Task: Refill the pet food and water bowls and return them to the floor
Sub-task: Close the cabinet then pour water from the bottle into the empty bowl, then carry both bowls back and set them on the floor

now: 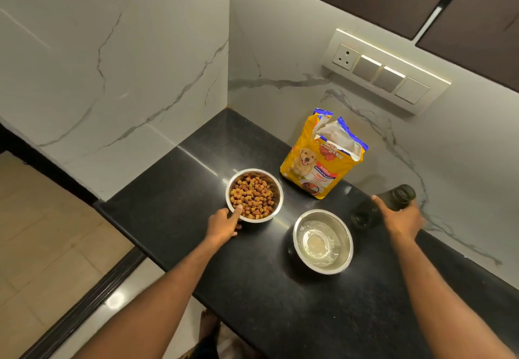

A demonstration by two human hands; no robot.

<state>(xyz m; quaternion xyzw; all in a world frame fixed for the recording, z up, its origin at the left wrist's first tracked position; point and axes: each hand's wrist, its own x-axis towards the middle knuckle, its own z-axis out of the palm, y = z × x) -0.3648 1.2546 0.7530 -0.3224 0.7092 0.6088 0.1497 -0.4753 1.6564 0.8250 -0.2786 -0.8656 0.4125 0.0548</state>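
Note:
A steel bowl point(276, 190) full of brown kibble stands on the black counter point(252, 288). My left hand point(224, 223) grips its near rim, thumb over the edge. To its right stands a second steel bowl point(344, 257) holding clear water. My right hand point(401, 218) is wrapped around a dark bottle point(401, 194) that is tilted low over the counter, just right of the water bowl. An open yellow dog food bag point(317, 167) stands upright behind both bowls, against the marble wall.
Marble walls close the counter on the left and at the back. A switch panel point(387, 72) is on the back wall under dark cabinets. The beige tiled floor point(42, 232) lies below left, with my foot point(207, 322) visible by the counter edge.

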